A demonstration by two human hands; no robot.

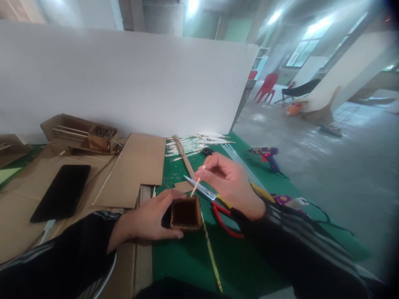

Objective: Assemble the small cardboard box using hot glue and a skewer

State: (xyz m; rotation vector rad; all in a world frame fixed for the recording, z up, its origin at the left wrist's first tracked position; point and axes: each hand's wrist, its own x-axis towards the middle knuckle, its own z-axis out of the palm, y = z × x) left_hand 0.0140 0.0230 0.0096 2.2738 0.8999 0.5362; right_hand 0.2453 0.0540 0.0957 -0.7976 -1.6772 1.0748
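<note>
Head: wooden-looking stick (195,187) in right grip (225,179)

The cardboard box (187,227) is partly hidden by the left hand (152,216), the stick (195,187) by the right hand (227,179); the left sleeve (68,247) is cut off.

White panel (124,79): upright, plain, behind the green tabletop (230,259)
Grey floor (305,153): glossy, streaked with reflections
Red chair (268,86): well back, right of the panel
Black chair (301,90): low, thin-legged
Pillar (352,62): pale, thick, slanting in view
Windows (310,45): bright, upper right
Ceiling light (193,6): glaring, blurred
</note>
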